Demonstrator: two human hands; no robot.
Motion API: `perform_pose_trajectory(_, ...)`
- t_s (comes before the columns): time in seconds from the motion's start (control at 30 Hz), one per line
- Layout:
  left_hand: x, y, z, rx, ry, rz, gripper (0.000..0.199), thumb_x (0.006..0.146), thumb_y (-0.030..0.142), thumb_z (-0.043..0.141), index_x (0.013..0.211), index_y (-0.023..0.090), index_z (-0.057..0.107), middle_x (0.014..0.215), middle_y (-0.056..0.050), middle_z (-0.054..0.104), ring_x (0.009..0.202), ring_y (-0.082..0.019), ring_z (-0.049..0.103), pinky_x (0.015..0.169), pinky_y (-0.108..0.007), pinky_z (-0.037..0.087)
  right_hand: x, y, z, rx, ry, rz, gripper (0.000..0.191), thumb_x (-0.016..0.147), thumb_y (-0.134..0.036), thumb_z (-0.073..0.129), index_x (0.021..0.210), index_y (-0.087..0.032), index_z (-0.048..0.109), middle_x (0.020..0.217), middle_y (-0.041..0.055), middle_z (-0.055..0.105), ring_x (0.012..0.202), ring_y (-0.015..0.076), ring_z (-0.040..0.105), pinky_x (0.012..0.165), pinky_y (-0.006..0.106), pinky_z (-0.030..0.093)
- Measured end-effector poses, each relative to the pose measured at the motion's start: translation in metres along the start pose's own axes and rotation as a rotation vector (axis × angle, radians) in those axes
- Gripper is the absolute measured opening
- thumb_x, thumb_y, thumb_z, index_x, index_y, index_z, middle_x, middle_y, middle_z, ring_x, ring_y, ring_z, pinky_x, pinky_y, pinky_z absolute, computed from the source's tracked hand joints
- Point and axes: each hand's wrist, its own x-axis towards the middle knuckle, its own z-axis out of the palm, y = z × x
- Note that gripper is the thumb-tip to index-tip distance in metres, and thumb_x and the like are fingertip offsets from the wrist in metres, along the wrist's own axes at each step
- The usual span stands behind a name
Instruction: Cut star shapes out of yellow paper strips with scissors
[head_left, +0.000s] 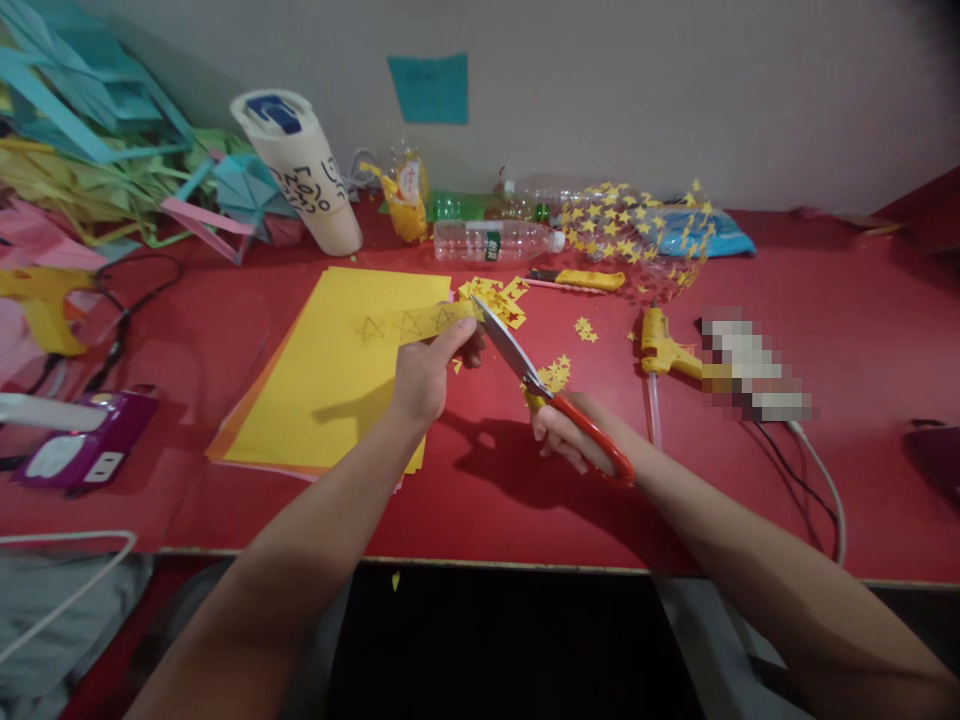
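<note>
My left hand (429, 372) pinches a yellow paper strip (409, 324) with several stars drawn on it in dark lines. The strip stretches out to the left over a stack of yellow paper (322, 380). In my right hand (564, 432) are scissors (585, 430) with red handles, their blades reaching up to the strip's right end by my left thumb. Whether the blades are parted there is hard to make out. Yellow paper scraps (495, 300) with star-shaped holes lie just beyond. Small cut stars (555, 374) are heaped behind the scissors, with a smaller pile (586, 329) farther off.
A yellow glue gun (664, 350) with its cord lies right, beside a blurred-out object (757, 365). A yellow cutter knife (589, 280), a clear bottle (495, 241) and a star-covered bottle (630, 225) line the back. Left are a white tumbler (304, 175) and a purple power strip (86, 440).
</note>
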Motion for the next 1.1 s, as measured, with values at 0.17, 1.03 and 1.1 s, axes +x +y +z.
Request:
perform_pose_trajectory(0.17, 0.0, -0.001, 0.002, -0.003, -0.003, -0.016, 0.017, 0.07, 0.028, 0.061, 0.059, 0.016, 0.062, 0.052, 0.002, 0.059, 0.046, -0.006, 0.051, 0.045, -0.02, 0.041, -0.003, -0.004, 0.0, -0.002, -0.013, -0.029, 0.05, 0.074, -0.069, 0.049, 0.065, -0.02, 0.048, 0.037, -0.0078, 0.041, 0.033, 0.0076, 0.043, 0.041, 0.023, 0.04)
perform_pose_trajectory(1.03, 0.0, -0.002, 0.001, -0.04, -0.006, -0.123, 0.015, 0.068, 0.028, 0.06, 0.058, 0.016, 0.062, 0.054, 0.001, 0.06, 0.047, -0.007, 0.051, 0.048, -0.022, 0.042, -0.004, -0.01, 0.003, 0.005, 0.051, 0.067, 0.045, 0.071, -0.062, 0.054, 0.058, -0.02, 0.042, 0.039, -0.0075, 0.042, 0.028, 0.0047, 0.037, 0.03, 0.02, 0.03)
perform_pose_trajectory(1.1, 0.001, -0.001, 0.001, -0.04, -0.011, -0.119, 0.016, 0.069, 0.026, 0.059, 0.057, 0.016, 0.061, 0.053, 0.001, 0.059, 0.046, -0.007, 0.05, 0.047, -0.022, 0.042, -0.004, -0.013, 0.003, -0.003, 0.052, 0.067, 0.046, 0.07, -0.063, 0.054, 0.057, -0.02, 0.042, 0.038, -0.008, 0.04, 0.028, 0.0055, 0.039, 0.03, 0.02, 0.031)
